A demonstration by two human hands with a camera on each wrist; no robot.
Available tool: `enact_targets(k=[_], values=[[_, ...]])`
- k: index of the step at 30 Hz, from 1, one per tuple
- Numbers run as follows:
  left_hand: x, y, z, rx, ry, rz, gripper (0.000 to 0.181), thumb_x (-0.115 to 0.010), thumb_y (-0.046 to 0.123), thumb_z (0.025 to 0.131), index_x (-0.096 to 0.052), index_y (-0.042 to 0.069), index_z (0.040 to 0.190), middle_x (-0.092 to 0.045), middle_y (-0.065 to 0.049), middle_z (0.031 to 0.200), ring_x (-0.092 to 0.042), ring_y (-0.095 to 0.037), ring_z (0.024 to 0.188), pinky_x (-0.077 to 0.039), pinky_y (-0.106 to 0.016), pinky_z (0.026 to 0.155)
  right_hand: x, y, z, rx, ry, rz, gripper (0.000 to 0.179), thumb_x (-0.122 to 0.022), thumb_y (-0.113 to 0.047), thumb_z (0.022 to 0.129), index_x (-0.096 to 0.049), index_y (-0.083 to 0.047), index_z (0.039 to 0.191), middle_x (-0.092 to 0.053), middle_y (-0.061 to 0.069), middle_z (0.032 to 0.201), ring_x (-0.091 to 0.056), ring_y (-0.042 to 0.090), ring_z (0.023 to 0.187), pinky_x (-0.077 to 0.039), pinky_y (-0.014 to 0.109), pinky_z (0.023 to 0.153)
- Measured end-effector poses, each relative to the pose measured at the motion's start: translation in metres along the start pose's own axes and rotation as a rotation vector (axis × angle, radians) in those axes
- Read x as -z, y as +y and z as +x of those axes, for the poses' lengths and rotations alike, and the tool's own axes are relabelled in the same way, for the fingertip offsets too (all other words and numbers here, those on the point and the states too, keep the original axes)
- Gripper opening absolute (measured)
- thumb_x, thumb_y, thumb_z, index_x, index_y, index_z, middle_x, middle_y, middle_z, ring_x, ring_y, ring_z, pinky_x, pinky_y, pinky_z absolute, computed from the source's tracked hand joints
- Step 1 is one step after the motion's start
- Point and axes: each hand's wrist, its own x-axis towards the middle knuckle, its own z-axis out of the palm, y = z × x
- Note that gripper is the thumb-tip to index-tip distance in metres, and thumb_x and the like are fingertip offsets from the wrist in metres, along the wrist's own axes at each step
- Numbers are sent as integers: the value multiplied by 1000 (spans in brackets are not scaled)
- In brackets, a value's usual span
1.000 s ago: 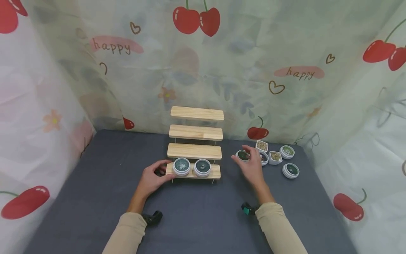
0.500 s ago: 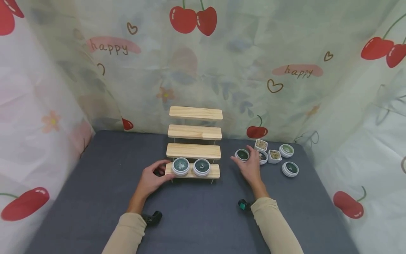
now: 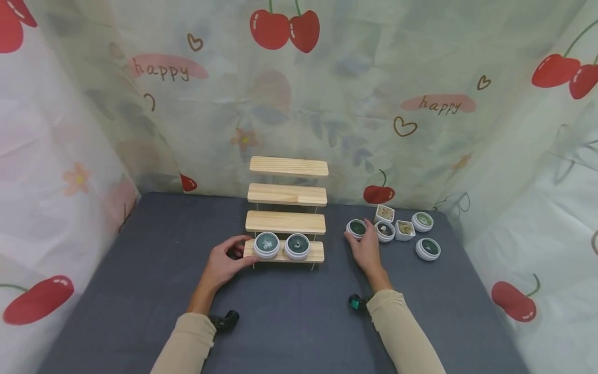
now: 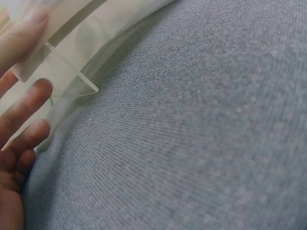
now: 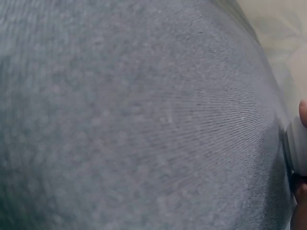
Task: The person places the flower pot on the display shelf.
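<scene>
A stepped wooden display stand [image 3: 286, 222] with separate boards rises at the centre of the table. On its lowest board sit two round white jars with dark green tops, a left jar [image 3: 267, 244] and a right jar [image 3: 297, 245]. My left hand [image 3: 225, 262] grips the left end of that board, thumb in front beside the left jar; in the left wrist view the thumb [image 4: 24, 38] lies against the board. Right of the stand, my right hand [image 3: 366, 253] holds another dark-green-topped jar [image 3: 357, 227] between thumb and fingers. Its white side [image 5: 298, 148] shows in the right wrist view.
Behind and right of my right hand stand another round jar [image 3: 385, 230], two square white pots [image 3: 405, 230] with tan contents, and two more round jars [image 3: 427, 249]. A dark grey cloth [image 3: 299, 322] covers the table. Cherry-printed curtains [image 3: 210, 130] enclose the back and sides.
My right hand has shifted slightly left and closed its thumb and fingers onto the jar, which stays in place. The left hand has kept its position at the stand.
</scene>
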Motion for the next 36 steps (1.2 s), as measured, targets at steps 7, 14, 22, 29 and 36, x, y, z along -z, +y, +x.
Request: enact_targets(k=[7, 14, 22, 29, 36], values=[[1, 0, 0, -3, 6, 3, 59, -93, 39, 73, -69, 26, 126, -69, -3, 96, -62, -18, 86, -49, -26, 77, 3, -9, 0, 0, 8, 62, 75, -74, -23, 94, -34, 10, 150, -44, 33, 146, -43, 44, 140, -31, 54, 119], [2, 0, -3, 6, 5, 7, 59, -92, 39, 74, -69, 26, 126, -69, -4, 96, -62, -19, 86, -49, -25, 76, 9, -33, -4, 56, 55, 123, 74, -77, -26, 91, -40, 3, 148, -46, 25, 139, -48, 38, 130, -35, 52, 114], [0, 2, -2, -3, 4, 19, 60, -91, 41, 75, -69, 26, 128, -69, -4, 98, -62, -18, 87, -49, -25, 76, 23, -76, -11, 89, 117, 136, 74, -82, -26, 87, -45, -4, 147, -40, 23, 139, -47, 36, 125, -40, 53, 105], [0, 2, -1, -9, 6, -2, 59, -92, 40, 73, -69, 27, 126, -69, -3, 96, -63, -18, 86, -50, -25, 76, 30, -114, -24, 127, 102, 196, 71, -84, -25, 84, -51, -7, 144, -40, 23, 134, -46, 31, 115, -44, 39, 91], [0, 2, -1, -13, 7, -8, 58, -92, 40, 74, -70, 26, 126, -69, -3, 95, -62, -19, 86, -49, -25, 76, 24, -143, -35, 218, 14, 252, 70, -85, -20, 84, -51, 0, 142, -42, 20, 128, -49, 27, 108, -45, 30, 86]])
